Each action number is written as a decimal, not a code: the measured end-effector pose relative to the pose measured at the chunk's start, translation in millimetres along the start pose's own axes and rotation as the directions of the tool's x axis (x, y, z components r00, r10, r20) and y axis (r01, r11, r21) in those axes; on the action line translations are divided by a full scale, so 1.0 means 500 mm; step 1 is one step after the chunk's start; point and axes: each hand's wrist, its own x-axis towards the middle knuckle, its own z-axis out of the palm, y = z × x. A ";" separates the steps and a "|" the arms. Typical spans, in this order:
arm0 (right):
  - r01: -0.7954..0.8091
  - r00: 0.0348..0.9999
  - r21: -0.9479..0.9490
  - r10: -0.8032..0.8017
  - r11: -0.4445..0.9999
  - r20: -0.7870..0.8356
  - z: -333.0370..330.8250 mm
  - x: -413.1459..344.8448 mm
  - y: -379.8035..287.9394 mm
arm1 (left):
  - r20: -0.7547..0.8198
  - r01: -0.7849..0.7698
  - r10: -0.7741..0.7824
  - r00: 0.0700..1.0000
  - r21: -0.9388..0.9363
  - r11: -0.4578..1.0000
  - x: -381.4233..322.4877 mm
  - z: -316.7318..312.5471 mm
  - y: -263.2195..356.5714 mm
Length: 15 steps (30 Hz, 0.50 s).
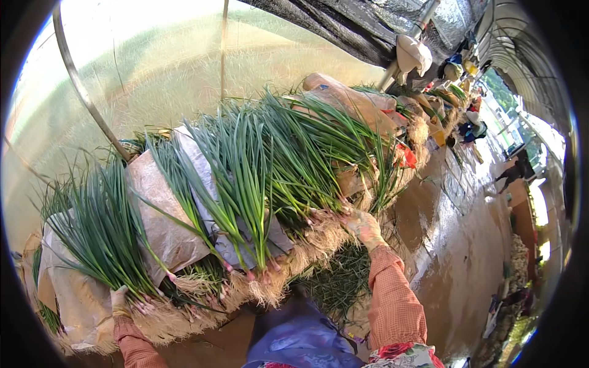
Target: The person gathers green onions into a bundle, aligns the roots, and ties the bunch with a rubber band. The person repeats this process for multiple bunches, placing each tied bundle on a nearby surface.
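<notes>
Long green allium plants (244,184) with pinkish stem bases and pale, stringy roots lie in a wide row before me. My left hand (119,301), in a dirty pale glove, touches the stem bases of a thick bunch (103,230) at the left; its fingers are partly hidden. On the right, my gloved right hand (364,226) is at the root end of a large bunch (317,161), its fingertips hidden among the roots. Between the hands, several loose plants lie over brown paper sheets (161,207) and a grey sheet (202,161).
Cut green leaves (333,280) lie in a pile beneath the row near my right forearm. A curved metal pole (78,87) stands behind the left bunch, before a translucent plastic wall (161,60). More bundles and bags run along the upper right, beside a wet floor (455,248).
</notes>
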 end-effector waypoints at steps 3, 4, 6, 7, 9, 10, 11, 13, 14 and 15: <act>0.201 0.979 -0.069 -0.203 0.977 -0.030 0.052 0.032 0.045 | -0.423 -0.351 0.400 0.813 0.192 0.916 0.019 0.004 -0.007; 0.213 0.977 0.038 -0.213 0.976 0.022 0.076 0.060 0.062 | -0.505 -0.475 0.569 0.648 0.316 0.821 0.010 -0.001 0.001; 0.143 0.966 0.040 -0.148 0.989 0.210 0.070 0.112 0.125 | -0.364 -0.629 0.591 0.720 0.019 0.777 -0.149 0.187 0.112; 0.143 0.924 -0.027 -0.124 0.989 0.362 0.079 0.157 0.132 | -0.272 -0.621 0.639 0.720 0.161 0.767 -0.212 0.251 0.149; 0.120 0.907 -0.044 -0.092 0.992 0.411 -0.051 0.124 0.020 | 0.112 -0.730 0.726 0.678 -0.014 0.684 -0.417 0.478 0.218; 0.188 0.905 -0.036 -0.159 0.981 0.395 -0.107 0.114 -0.012 | 0.308 -0.874 0.831 0.463 0.002 0.486 -0.462 0.578 0.207; 0.235 0.880 -0.029 -0.199 0.972 0.432 -0.160 0.112 -0.037 | 0.497 -0.963 0.840 0.218 -0.028 0.267 -0.504 0.669 0.194; 0.054 0.915 0.418 -0.213 0.907 0.343 -0.205 0.141 -0.033 | 0.927 -0.990 0.373 -0.026 0.029 -0.141 -0.601 0.818 0.193; 0.159 0.862 0.638 -0.421 0.754 0.283 -0.262 0.106 -0.111 | 0.931 -0.949 0.347 0.111 0.203 -0.242 -0.586 0.833 0.167; 0.352 0.824 0.790 -0.567 0.501 -0.008 -0.287 0.122 -0.099 | 0.920 -0.895 0.335 0.202 0.312 -0.318 -0.571 0.864 0.134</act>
